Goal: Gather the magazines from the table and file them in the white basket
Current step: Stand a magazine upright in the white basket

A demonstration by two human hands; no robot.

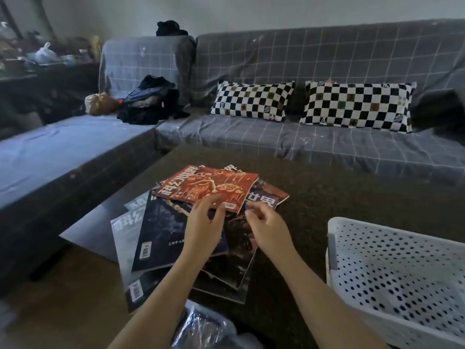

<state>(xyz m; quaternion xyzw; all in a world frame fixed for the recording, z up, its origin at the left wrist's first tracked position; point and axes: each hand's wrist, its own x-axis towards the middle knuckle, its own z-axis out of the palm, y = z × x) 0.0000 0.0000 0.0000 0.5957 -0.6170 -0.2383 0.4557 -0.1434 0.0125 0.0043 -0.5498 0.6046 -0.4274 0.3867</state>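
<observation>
We find the gathering step in hand; filing has not begun. The magazines (176, 235) lie in a loose, fanned heap on the near left part of the dark table (314, 197), several overhanging its near edge. The red-covered magazine (208, 188) sits on top at the far end of the heap, skewed across the others, and a dark blue-covered one (163, 230) lies below it, nearer us.

Our left hand (203, 222) is over the heap with fingers loosely curled, the fingertips at the near edge of the red cover. We cannot tell whether they pinch that edge or only touch it. Our right hand (266, 225) is just beside it, fingers loosely curled near the same corner and apparently holding nothing.

The white basket (352, 230), perforated plastic, stands on the table at the near right, well apart from the heap. Nothing shows in the part of it we can see.

In our judgement the next move calls for squaring the heap: drawing the red cover into line with the rest, then closing both hands on the stack's sides. The glossy covers are likely to slide, and the overhanging copies could drop to the floor if nudged. The stack must then be carried right and set on edge inside the basket.

A grey checked sofa (327, 71) with two chequered cushions (251, 102) stands behind the table.
</observation>
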